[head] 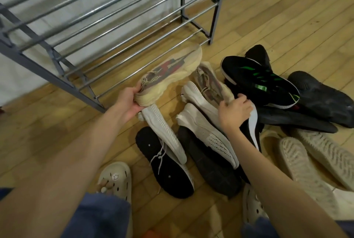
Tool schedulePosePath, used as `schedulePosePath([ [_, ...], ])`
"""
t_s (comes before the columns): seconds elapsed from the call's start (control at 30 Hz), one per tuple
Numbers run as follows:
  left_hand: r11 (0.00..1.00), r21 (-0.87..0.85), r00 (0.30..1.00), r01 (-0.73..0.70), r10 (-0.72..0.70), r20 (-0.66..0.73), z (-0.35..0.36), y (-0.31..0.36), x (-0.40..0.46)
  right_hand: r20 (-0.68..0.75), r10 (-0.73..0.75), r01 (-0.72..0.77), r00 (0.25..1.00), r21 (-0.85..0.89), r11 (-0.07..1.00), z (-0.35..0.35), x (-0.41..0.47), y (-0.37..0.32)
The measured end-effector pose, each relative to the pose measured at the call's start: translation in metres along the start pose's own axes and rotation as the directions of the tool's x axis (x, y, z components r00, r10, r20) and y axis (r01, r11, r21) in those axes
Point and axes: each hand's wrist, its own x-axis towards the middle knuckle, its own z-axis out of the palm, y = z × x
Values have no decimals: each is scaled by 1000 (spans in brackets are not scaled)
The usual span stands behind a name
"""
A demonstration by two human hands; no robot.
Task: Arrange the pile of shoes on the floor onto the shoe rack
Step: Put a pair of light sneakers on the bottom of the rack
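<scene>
A: Where's the cream sneaker (168,76)?
B: Left hand (127,103) grips its heel, just before the rack (107,27); tongue label unreadable
A: Right hand (234,112)?
B: Clutching its twin (212,86), farther from the rack

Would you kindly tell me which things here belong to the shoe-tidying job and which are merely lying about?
Job:
left hand gripping cream sneaker
right hand gripping matching cream sneaker
black-and-green sneaker
white knit sneakers
shoe rack

Not the job:
worn clogs

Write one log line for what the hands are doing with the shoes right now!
left hand: grips cream sneaker by heel | right hand: grasps matching sneaker in pile | shoe rack: no shoes visible
</scene>
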Motion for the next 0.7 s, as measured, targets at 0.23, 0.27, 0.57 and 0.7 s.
schedulePosePath([
  [0.23, 994, 87, 998, -64, 65, -11, 7, 2, -12, 144, -142, 181, 979, -317, 931, 8, 17, 11],
  [0.27, 991, 116, 997, -71, 74, -17, 7, 2, -13, 163, -134, 182, 977, -330, 926, 7, 20, 11],
  [0.57, 941, 332, 979, -72, 131, -158, 4, 7, -32, 277, -82, 214, 957, -488, 846, -9, 32, -7],
  [0.7, 956, 286, 975, -68, 125, -185, 0, 12, -44, 275, -106, 241, 956, -523, 818, -11, 23, -12],
])
